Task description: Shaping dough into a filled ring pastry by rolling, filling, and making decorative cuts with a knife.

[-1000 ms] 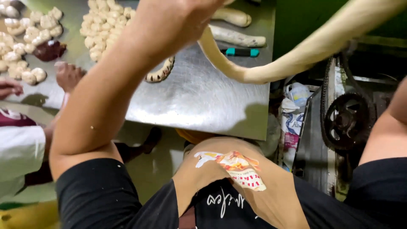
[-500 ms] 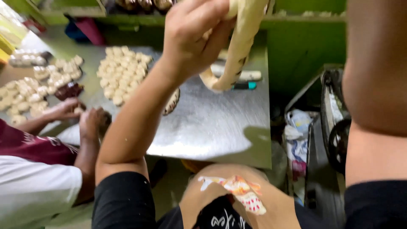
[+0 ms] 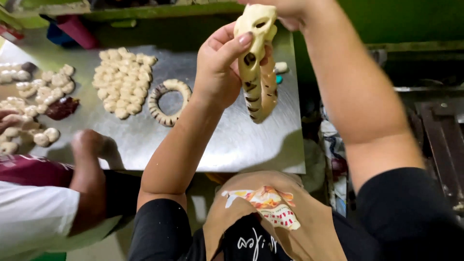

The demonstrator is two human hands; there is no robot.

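Pale dough with dark stripes, twisted into a long loop (image 3: 258,67), hangs in the air in front of you, above the right part of the steel table (image 3: 232,145) and touching nothing on it. Its weight could stretch the soft strands thin, and I judge the upper end might tear where it is pinched if the loop swings or dangles long. Your left hand (image 3: 224,67) is raised with the forearm slanting up from the lower left, fingers closed around the upper half of the loop and the thumb (image 3: 239,46) pressed against its side. Your right hand (image 3: 285,8) comes in from above with the arm bent steeply down; it pinches the top end, though most of that hand is cut off by the edge of the view. A finished striped ring (image 3: 169,102) lies flat on the table beside a heap of small dough pieces (image 3: 123,82). Another person's hand (image 3: 89,144) rests near the table's front edge.
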